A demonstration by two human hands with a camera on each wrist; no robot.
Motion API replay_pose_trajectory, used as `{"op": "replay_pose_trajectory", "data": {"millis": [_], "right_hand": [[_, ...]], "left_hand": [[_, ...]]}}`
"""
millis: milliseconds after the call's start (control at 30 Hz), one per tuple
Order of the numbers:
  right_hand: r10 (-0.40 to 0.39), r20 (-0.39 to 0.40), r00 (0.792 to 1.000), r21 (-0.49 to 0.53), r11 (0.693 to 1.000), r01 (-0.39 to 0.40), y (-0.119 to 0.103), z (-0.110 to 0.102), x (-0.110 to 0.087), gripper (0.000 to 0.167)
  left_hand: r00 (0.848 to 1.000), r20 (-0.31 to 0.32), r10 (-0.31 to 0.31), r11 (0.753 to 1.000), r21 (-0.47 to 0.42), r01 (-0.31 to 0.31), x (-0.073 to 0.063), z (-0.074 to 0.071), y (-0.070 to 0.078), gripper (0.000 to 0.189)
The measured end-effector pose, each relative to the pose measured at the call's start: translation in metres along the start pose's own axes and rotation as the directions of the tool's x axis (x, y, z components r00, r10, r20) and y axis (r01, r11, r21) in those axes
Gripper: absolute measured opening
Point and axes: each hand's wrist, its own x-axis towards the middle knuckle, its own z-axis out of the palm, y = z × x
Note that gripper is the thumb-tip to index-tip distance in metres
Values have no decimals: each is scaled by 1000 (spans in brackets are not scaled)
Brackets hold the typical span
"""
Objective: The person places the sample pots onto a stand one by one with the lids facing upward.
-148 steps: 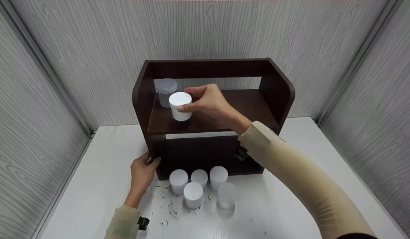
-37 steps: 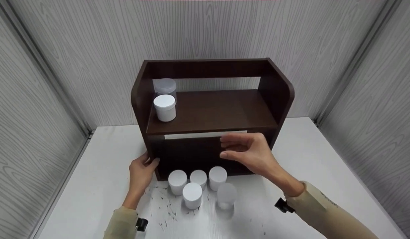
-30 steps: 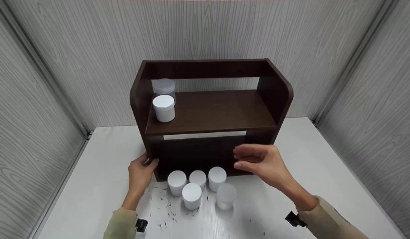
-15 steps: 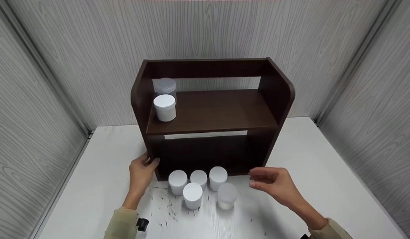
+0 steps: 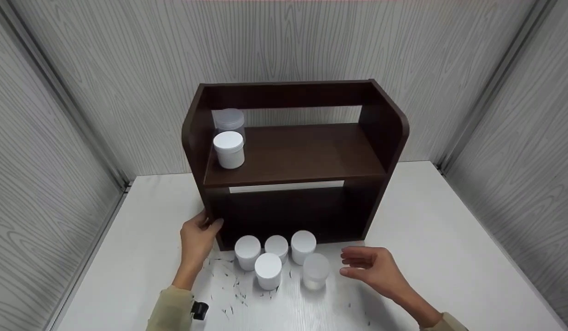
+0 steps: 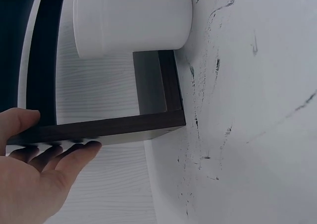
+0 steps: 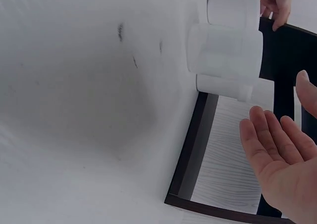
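My left hand [image 5: 196,241] grips the left side panel of a dark brown two-tier shelf [image 5: 293,177]; in the left wrist view its thumb lies on one face and its fingers [image 6: 79,159] on the other. My right hand [image 5: 373,269] hovers just right of a translucent jar [image 5: 315,273], fingers bent gently, thumb apart, holding nothing. In the right wrist view that hand [image 7: 282,159] faces the jars. White lidded jars stand upright before the shelf: a front one [image 5: 267,271], a left one [image 5: 247,253], a middle one [image 5: 276,247] and a right one [image 5: 303,247].
On the shelf's upper board, at its left end, stand a white jar [image 5: 229,150] and, behind it, a translucent jar [image 5: 230,119] partly hidden. The white table [image 5: 426,220] bears dark scuff marks. Grey wood-grain panels [image 5: 284,41] enclose the back and sides.
My right hand set the white jar on the upper board's left end, let go, then came down and right to beside the translucent jar. My left hand stayed on the shelf's side.
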Motion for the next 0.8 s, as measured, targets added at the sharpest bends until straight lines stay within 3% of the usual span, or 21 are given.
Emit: {"op": "replay_pose_trajectory", "data": {"millis": [800], "right_hand": [[-34, 67, 997, 16, 999, 33, 18, 21, 15, 62]], "left_hand": [[999, -19, -44, 996, -74, 42, -1, 5, 2, 53]]}}
